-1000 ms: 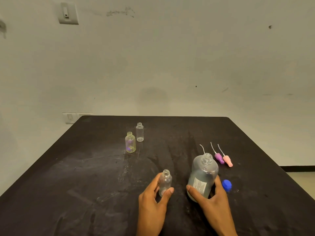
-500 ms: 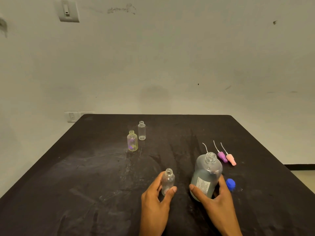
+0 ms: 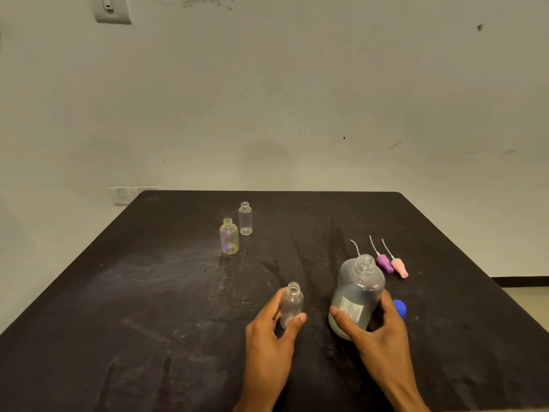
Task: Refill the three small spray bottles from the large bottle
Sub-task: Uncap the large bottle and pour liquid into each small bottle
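Observation:
My left hand (image 3: 271,337) grips a small clear uncapped bottle (image 3: 291,304) standing on the black table (image 3: 148,307). To its right my right hand (image 3: 374,331) grips the large frosted bottle (image 3: 358,295), open at the neck, with a white label and liquid in its lower part. Two more small uncapped bottles stand farther back left: a yellowish one (image 3: 229,236) and a clear one (image 3: 245,218).
Spray heads with thin tubes lie behind the large bottle: a purple one (image 3: 384,262), a pink one (image 3: 399,267), and a third whose tube (image 3: 355,246) alone shows. A blue cap (image 3: 399,307) lies by my right hand. The wall rises just past the far edge.
The view has shifted slightly. Both hands keep their grips on the small bottle and the large bottle, which stay about where they were.

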